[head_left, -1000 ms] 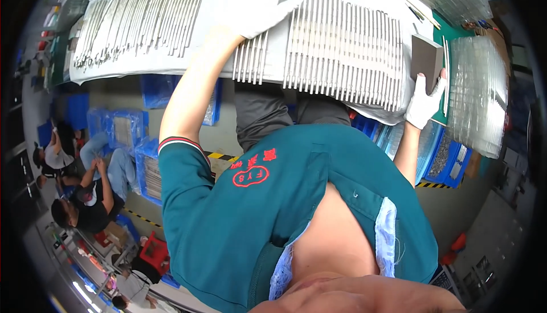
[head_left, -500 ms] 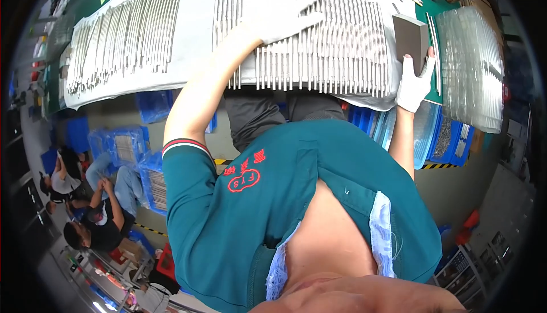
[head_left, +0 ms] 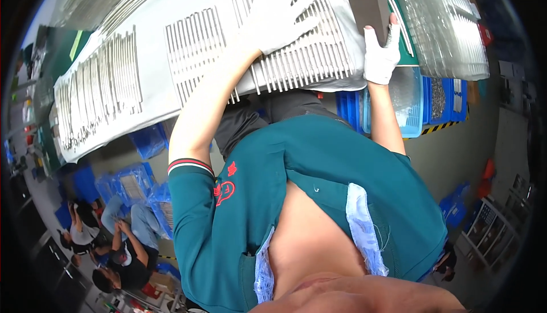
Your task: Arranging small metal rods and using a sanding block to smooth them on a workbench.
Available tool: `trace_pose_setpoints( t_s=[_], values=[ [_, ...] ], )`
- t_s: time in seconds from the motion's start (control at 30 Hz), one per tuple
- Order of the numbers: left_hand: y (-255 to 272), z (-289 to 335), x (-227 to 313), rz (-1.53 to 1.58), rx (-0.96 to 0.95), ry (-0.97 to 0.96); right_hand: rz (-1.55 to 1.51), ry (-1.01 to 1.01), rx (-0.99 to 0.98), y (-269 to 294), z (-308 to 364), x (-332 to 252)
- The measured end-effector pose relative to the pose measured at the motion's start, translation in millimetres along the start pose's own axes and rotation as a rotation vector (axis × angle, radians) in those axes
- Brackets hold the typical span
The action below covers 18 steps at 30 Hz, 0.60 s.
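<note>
My left hand [head_left: 279, 23], in a white glove, lies with fingers spread flat over a row of slim silvery metal rods [head_left: 307, 59] on the white-covered table. My right hand [head_left: 380, 59], gloved with bare fingertips, grips the lower end of a dark grey-brown rectangular block [head_left: 369, 9] at the row's right end. To the left of my left hand, across a narrow gap, another group of rods [head_left: 194, 42] lies side by side; my left forearm hides part of it.
Farther left lies a separate batch of rods [head_left: 102, 85]. Clear plastic trays [head_left: 439, 25] are stacked at the right edge. Blue bins [head_left: 439, 99] stand below the table at right. Several people sit at lower left, one in a black shirt [head_left: 134, 264].
The whole view has shifted and tilted. The rod group left of my left hand now looks wider, and the row under the hand narrower. My right hand still holds the block.
</note>
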<state>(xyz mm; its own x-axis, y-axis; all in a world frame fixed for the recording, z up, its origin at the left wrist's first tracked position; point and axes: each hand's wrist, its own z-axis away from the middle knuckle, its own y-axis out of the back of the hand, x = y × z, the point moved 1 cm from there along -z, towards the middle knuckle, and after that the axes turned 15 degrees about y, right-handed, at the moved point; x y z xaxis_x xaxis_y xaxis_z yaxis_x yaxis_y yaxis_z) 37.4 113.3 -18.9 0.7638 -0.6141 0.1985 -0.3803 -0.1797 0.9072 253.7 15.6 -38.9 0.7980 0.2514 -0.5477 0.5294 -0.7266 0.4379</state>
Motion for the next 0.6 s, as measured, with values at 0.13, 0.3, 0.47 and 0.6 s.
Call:
trace_pose_setpoints(
  t_s=[0.13, 0.3, 0.47, 0.6],
  values=[
    [-7, 6, -10, -0.022, -0.088, 0.037, -0.043, -0.018, -0.01, 1, 1, 1],
    [15, 17, -28, -0.123, -0.104, 0.019, -0.067, 0.122, 0.084, 2, 6, 9],
    [24, 4, 1, -0.019, -0.121, -0.005, 0.059, 0.21, 0.084, 2, 9, 10],
    [-1, -7, 46, 0.012, -0.138, -0.15, 0.088, 0.254, 0.094, 0, 9, 12]
  ],
)
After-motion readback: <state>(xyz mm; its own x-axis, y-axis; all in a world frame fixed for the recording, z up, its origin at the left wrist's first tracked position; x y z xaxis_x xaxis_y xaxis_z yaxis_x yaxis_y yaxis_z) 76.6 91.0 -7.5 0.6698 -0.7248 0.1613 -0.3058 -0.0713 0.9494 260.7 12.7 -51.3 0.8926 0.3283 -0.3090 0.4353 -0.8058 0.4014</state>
